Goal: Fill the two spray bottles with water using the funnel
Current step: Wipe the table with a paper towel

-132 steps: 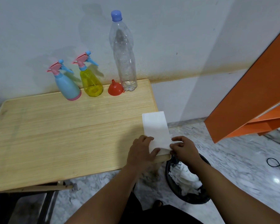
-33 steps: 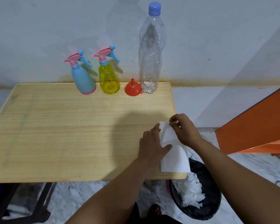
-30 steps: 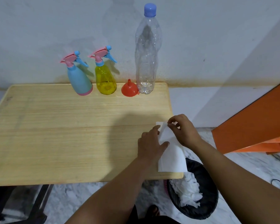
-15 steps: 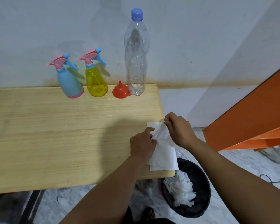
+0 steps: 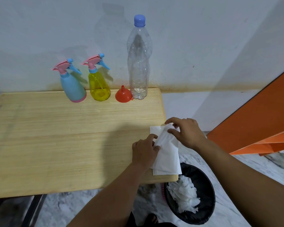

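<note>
Fingers of the right hand (image 5: 186,132) curl over and pinch the bunched upper end of a white tissue (image 5: 166,154), thumb beneath, lifting that part off the wood. Its partner, the left hand (image 5: 144,152), lies on the tissue's left edge with its fingers bent, pinning the sheet to the wooden table (image 5: 56,136) near the table's right-hand corner closest to the person; whether those fingertips nip the paper or only press it I cannot tell. The tissue's lower edge hangs just past the table rim. At about five o'clock from the hands, on the marble floor, stands a black bin (image 5: 202,192) with crumpled white paper inside.

Farther off, at roughly eleven o'clock from the hands, the task's things stand in a row along the table's far edge by the wall. From left: the blue spray bottle (image 5: 73,87), the yellow spray bottle (image 5: 99,86), both upright with pink-and-blue trigger heads screwed on; then the red funnel (image 5: 123,96), wide mouth down, touching or just beside the tall clear bottle (image 5: 138,63), which is capped in blue and holds only a little water at its base. At three o'clock rises a slanted orange panel (image 5: 259,115).
</note>
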